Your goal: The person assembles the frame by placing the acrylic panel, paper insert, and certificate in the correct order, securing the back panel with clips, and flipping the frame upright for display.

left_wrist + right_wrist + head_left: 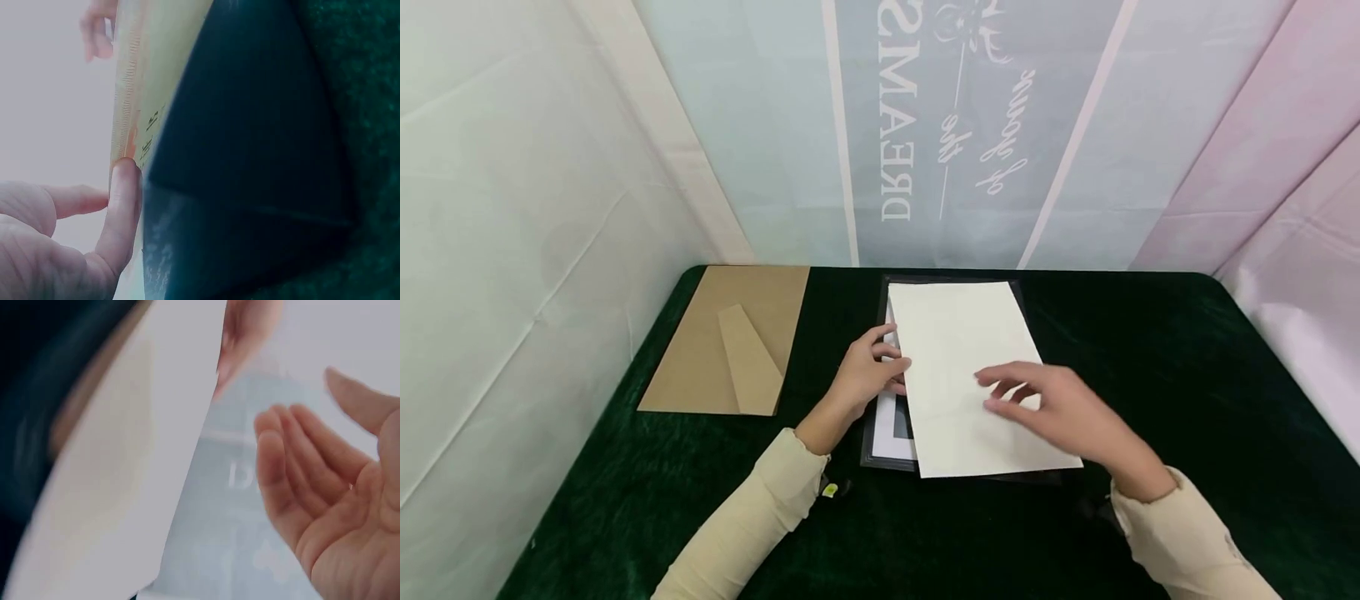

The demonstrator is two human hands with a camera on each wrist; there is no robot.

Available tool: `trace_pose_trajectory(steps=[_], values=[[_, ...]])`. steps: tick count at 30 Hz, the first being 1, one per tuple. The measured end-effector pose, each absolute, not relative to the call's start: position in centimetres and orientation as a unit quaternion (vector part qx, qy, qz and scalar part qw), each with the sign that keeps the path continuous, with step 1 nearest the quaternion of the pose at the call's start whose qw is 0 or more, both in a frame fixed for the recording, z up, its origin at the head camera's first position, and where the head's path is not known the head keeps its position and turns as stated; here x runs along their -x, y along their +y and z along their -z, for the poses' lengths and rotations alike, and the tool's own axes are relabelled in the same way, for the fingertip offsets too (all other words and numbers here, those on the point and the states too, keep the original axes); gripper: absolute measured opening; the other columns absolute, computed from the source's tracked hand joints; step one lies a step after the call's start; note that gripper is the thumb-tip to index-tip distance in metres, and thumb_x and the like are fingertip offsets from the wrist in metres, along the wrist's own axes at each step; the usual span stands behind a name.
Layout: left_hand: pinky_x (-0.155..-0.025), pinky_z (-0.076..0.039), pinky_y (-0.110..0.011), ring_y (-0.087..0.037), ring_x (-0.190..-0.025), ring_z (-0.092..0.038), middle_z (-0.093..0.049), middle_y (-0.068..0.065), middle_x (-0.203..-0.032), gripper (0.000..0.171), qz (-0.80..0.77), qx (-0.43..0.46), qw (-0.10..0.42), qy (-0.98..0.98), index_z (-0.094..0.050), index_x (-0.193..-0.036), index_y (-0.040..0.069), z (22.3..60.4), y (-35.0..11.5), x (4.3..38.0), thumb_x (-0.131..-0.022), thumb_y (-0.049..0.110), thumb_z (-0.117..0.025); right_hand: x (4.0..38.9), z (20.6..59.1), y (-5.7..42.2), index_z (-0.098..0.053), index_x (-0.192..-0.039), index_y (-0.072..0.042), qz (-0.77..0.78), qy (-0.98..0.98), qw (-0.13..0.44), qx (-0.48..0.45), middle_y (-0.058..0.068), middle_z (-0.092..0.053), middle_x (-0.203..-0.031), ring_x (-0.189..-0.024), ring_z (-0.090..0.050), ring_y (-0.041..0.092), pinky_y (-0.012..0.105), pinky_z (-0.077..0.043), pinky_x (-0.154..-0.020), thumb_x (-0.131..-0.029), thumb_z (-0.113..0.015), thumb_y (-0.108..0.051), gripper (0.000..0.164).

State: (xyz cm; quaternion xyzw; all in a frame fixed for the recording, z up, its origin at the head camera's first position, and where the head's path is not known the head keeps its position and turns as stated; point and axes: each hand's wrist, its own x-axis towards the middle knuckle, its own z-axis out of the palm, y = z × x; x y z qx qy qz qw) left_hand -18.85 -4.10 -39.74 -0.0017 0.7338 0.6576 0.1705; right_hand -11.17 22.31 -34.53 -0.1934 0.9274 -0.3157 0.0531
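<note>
A blank white sheet [970, 375] lies tilted over a dark picture frame [868, 454], with its left edge raised. My left hand [868, 367] pinches that edge, thumb on the white face and fingers beneath. In the left wrist view, the sheet's underside carries printed ruler-like marks [131, 69], and a finger [123, 200] touches it. My right hand [1056, 408] hovers over the sheet's right half, fingers loosely bent and holding nothing. The right wrist view shows this hand [331, 494] apart from the sheet. Most of the frame is hidden under the sheet.
A brown backing board [700, 333] with a stand flap [748, 362] lies at the left on the dark green cloth [1150, 358]. Behind the table hangs a pale printed curtain [775, 125], with white fabric [512, 208] along the left side.
</note>
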Motion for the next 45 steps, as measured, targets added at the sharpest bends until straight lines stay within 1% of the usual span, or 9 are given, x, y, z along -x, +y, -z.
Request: trace_pose_trajectory(steps=[4, 9, 12, 16, 20, 29, 38, 41, 45], values=[[-0.064, -0.061, -0.031, -0.017, -0.071, -0.069, -0.067, -0.013, -0.116, 0.068, -0.659, 0.004, 0.182, 0.730, -0.040, -0.151, 0.019, 39.7, -4.2, 18.9, -0.091, 0.004, -0.069, 12.9, 35.4, 25.1, -0.063, -0.132, -0.016, 0.293, 0.948, 0.028, 0.123, 0.006, -0.067, -0.127, -0.102, -0.068, 0.021, 0.037, -0.058, -0.082, -0.095, -0.069, -0.030, 0.040], [-0.065, -0.061, -0.031, -0.016, -0.072, -0.070, -0.065, -0.014, -0.118, 0.069, -0.658, 0.007, 0.188, 0.729, -0.039, -0.151, 0.019, 39.8, -4.4, 18.9, -0.091, 0.004, -0.069, 14.2, 36.5, 27.6, -0.045, -0.147, -0.007, 0.270, 0.959, 0.070, 0.053, 0.024, -0.050, -0.143, -0.120, -0.057, 0.041, 0.053, -0.054, -0.090, -0.095, -0.068, -0.032, 0.062], [-0.067, -0.061, -0.031, -0.016, -0.071, -0.071, -0.064, -0.013, -0.119, 0.070, -0.654, 0.006, 0.188, 0.733, -0.038, -0.152, 0.019, 40.0, -4.6, 18.8, -0.091, 0.004, -0.069, 14.8, 37.4, 28.2, -0.036, -0.152, -0.003, 0.279, 0.954, 0.102, 0.035, 0.027, -0.047, -0.145, -0.125, -0.054, 0.044, 0.054, -0.054, -0.090, -0.095, -0.067, -0.036, 0.073], [-0.072, -0.061, -0.029, -0.015, -0.072, -0.072, -0.065, -0.013, -0.119, 0.071, -0.643, -0.004, 0.182, 0.744, -0.037, -0.153, 0.018, 40.2, -4.8, 18.7, -0.091, 0.006, -0.070, 15.4, 38.2, 28.5, -0.026, -0.155, -0.002, 0.327, 0.935, 0.139, 0.016, 0.030, -0.049, -0.143, -0.114, -0.064, 0.038, 0.050, -0.056, -0.089, -0.096, -0.066, -0.038, 0.081], [-0.079, -0.060, -0.030, -0.015, -0.075, -0.072, -0.066, -0.013, -0.122, 0.070, -0.636, -0.016, 0.177, 0.751, -0.037, -0.154, 0.017, 40.1, -4.9, 18.6, -0.092, 0.008, -0.070, 15.7, 38.4, 28.9, -0.024, -0.156, -0.001, 0.365, 0.920, 0.143, 0.008, 0.030, -0.052, -0.140, -0.101, -0.071, 0.029, 0.048, -0.057, -0.090, -0.097, -0.065, -0.033, 0.079], [-0.079, -0.060, -0.028, -0.015, -0.078, -0.072, -0.067, -0.012, -0.120, 0.066, -0.635, -0.024, 0.172, 0.753, -0.041, -0.151, 0.017, 40.0, -5.2, 18.7, -0.092, 0.008, -0.070, 15.4, 38.3, 29.3, -0.039, -0.151, -0.007, 0.382, 0.917, 0.116, 0.018, 0.022, -0.056, -0.131, -0.088, -0.063, 0.017, 0.031, -0.053, -0.080, -0.098, -0.063, -0.036, 0.066], [-0.078, -0.059, -0.026, -0.013, -0.078, -0.073, -0.068, -0.010, -0.117, 0.050, -0.641, -0.006, 0.148, 0.753, -0.054, -0.141, 0.019, 40.2, -5.4, 18.8, -0.094, 0.016, -0.069, 15.3, 38.5, 29.2, -0.033, -0.153, -0.001, 0.470, 0.870, 0.148, 0.026, 0.028, -0.061, -0.127, -0.079, -0.066, 0.015, 0.026, -0.058, -0.074, -0.097, -0.066, -0.025, 0.069], [-0.081, -0.059, -0.027, -0.014, -0.078, -0.072, -0.069, -0.010, -0.117, 0.048, -0.639, -0.008, 0.149, 0.755, -0.054, -0.141, 0.019, 40.4, -5.5, 18.9, -0.095, 0.020, -0.069, 15.2, 38.5, 29.1, -0.032, -0.153, -0.001, 0.475, 0.868, 0.140, 0.026, 0.026, -0.062, -0.124, -0.078, -0.067, 0.014, 0.025, -0.058, -0.075, -0.097, -0.065, -0.022, 0.068], [-0.092, -0.056, -0.035, -0.016, -0.083, -0.072, -0.068, -0.008, -0.118, 0.050, -0.621, -0.011, 0.151, 0.769, -0.052, -0.143, 0.021, 40.2, -5.6, 18.9, -0.095, 0.025, -0.068, 15.3, 38.5, 28.7, -0.033, -0.153, -0.001, 0.479, 0.869, 0.122, 0.025, 0.026, -0.062, -0.124, -0.077, -0.067, 0.013, 0.023, -0.058, -0.075, -0.098, -0.064, -0.023, 0.066]])
